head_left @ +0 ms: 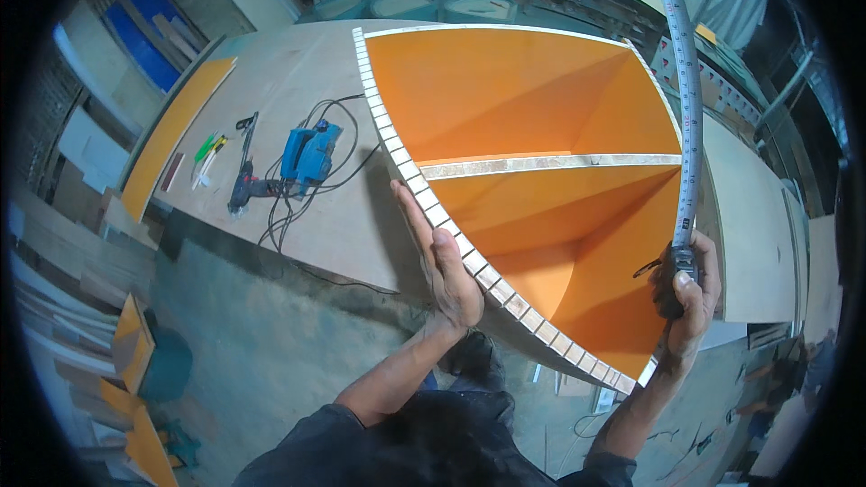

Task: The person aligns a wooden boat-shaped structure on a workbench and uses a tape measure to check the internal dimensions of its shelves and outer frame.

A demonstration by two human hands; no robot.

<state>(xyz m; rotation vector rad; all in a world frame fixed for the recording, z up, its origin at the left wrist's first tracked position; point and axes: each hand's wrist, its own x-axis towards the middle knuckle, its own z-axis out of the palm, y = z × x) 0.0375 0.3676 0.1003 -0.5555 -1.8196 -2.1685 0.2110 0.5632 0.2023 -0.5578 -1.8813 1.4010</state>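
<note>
In front of me an orange-lined wooden cabinet [505,90] rests on the workbench, its open side facing up toward me. A pale divider [550,163] splits it into two compartments, and its curved left edge [475,266] is cut with evenly spaced slots. My left hand [446,275] lies flat along the outside of that curved edge, fingers stretched out. At the cabinet's right side my right hand [695,293] grips a black tape measure [669,289]. Its metal blade [687,117] runs out away from me along the right edge and past the far corner.
On the workbench [262,63] to the left lie a blue power tool [308,158] with a coiled cord, a drill [250,188] and several small hand tools. An orange panel [176,135] lies along the bench's left end. Offcuts [135,352] stand at the lower left.
</note>
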